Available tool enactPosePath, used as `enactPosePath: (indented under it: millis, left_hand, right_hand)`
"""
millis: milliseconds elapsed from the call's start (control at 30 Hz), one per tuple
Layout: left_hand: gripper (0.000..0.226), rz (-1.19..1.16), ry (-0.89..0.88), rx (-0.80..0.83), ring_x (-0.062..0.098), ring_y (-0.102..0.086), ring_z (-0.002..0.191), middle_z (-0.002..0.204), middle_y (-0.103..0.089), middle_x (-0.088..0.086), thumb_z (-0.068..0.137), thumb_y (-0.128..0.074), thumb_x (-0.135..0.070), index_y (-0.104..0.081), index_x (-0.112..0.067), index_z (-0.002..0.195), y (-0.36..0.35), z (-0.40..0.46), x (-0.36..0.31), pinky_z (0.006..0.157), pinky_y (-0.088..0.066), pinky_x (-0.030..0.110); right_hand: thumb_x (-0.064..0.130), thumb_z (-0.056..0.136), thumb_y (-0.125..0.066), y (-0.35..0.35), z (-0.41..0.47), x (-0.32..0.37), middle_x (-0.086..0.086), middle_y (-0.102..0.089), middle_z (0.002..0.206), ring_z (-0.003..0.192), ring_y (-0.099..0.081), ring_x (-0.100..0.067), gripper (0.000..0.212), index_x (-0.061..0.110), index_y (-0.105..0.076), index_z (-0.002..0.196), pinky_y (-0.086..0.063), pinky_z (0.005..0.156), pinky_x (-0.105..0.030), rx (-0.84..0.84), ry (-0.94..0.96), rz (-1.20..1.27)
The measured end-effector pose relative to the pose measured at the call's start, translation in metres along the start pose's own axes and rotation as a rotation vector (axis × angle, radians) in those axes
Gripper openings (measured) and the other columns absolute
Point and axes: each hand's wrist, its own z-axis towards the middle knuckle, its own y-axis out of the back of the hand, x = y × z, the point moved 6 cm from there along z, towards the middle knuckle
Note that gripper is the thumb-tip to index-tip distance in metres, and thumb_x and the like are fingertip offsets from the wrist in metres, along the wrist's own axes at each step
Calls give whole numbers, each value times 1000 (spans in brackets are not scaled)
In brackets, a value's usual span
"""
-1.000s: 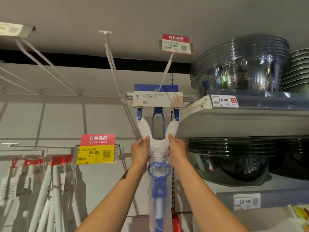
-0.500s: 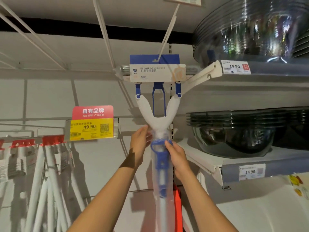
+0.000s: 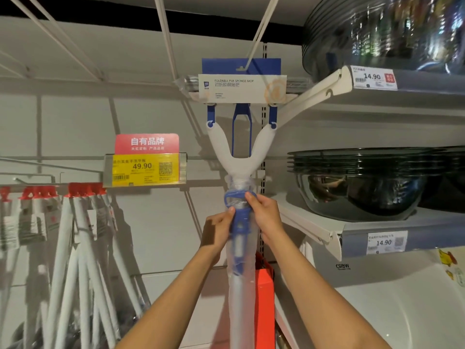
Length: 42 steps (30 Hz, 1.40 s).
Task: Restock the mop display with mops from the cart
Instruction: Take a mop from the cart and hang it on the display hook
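Since a moment ago, both hands have been slid lower down the mop (image 3: 240, 157), off the white Y-shaped part and onto the blue handle piece below it. The shelves and tags are now seen closer and higher in the view.

The mop is hung upright from a white hook (image 3: 261, 31) by its blue card (image 3: 241, 81), in front of the wall panel. Its pole is wrapped in clear plastic (image 3: 241, 273).

The left hand (image 3: 217, 229) is curled around the blue handle piece from the left side, with the plastic under its fingers. The right hand (image 3: 264, 215) is curled around the same piece from the right, a little higher, and its thumb is laid on the blue loop.

A yellow price tag (image 3: 144, 168) is seen to the left. Below it, more white mops with red tops (image 3: 75, 238) are hung. Stacks of dark glass bowls (image 3: 362, 182) are kept on the shelves (image 3: 377, 222) to the right. An orange box (image 3: 264, 298) is seen behind the pole.
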Motion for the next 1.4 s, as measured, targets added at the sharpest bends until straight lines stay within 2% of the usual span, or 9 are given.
enactPosePath:
  millis: [133,233,367,733,967,1067,1233,1333,1400]
  left_hand:
    - [39,0,-15,-48,38,-73,83,84,-76,17,99,-61,-38,-79,-7,86,3,5,-1,79,-62,51]
    - [42,-28,-30,-66,46,-70,89,87,-75,21,99,-61,-38,-78,-1,88,3,13,-2,81,-60,57]
    - [39,-87,6,-69,46,-72,90,87,-76,20,99,-63,-35,-79,0,90,3,27,-4,81,-61,55]
    - [44,-77,88,-97,50,-70,92,86,-74,26,95,-67,-39,-77,2,83,0,68,28,85,-58,60]
    - [33,-119,89,1,39,-73,96,93,-77,19,99,-61,-31,-78,-3,97,-8,76,42,89,-60,49]
    - [33,-120,99,61,33,-73,102,102,-76,18,103,-56,-29,-75,-2,107,-12,72,40,89,-60,41]
    - [39,-114,134,97,6,-74,87,101,-78,-2,106,-43,-42,-72,-17,111,-11,57,32,65,-55,15]
    - [46,-91,122,106,6,-70,98,108,-75,-7,108,-32,-47,-70,-22,113,-8,45,22,74,-52,21]
    - [46,-76,88,98,8,-65,109,116,-71,-10,108,-29,-48,-67,-25,117,-6,36,14,88,-47,28]
  right_hand:
    - [19,100,-60,-3,11,-4,-17,-76,99,89,-71,-25,16,14,-74,94,-56,85,-39,-9,1,8]
    - [19,100,-61,-7,24,-6,-19,-75,99,88,-70,-26,17,14,-74,90,-56,88,-44,-22,-5,-2]
    - [18,99,-62,-13,44,-8,-23,-74,99,85,-69,-26,20,13,-73,83,-56,88,-46,-36,-14,-15]
    - [19,100,-59,-13,75,-39,-16,-75,93,85,-70,-25,20,11,-73,88,-56,84,-40,-19,-68,-5]
    - [21,104,-53,-8,84,-52,-9,-75,93,82,-71,-18,21,15,-71,94,-56,77,-30,13,-85,-32]
    - [23,105,-50,-8,80,-54,-4,-75,91,77,-72,-12,23,17,-70,96,-56,67,-22,24,-116,-36]
    - [27,104,-53,-6,69,-54,-13,-75,105,94,-73,-25,20,15,-70,105,-59,85,-39,-4,-114,-38]
    - [31,102,-57,-1,55,-46,-4,-72,115,83,-71,-3,16,22,-67,109,-55,69,-18,-37,-62,-106]
    - [34,101,-57,4,44,-40,7,-61,130,91,-64,7,34,18,-58,131,-46,68,-8,-71,-52,-162]
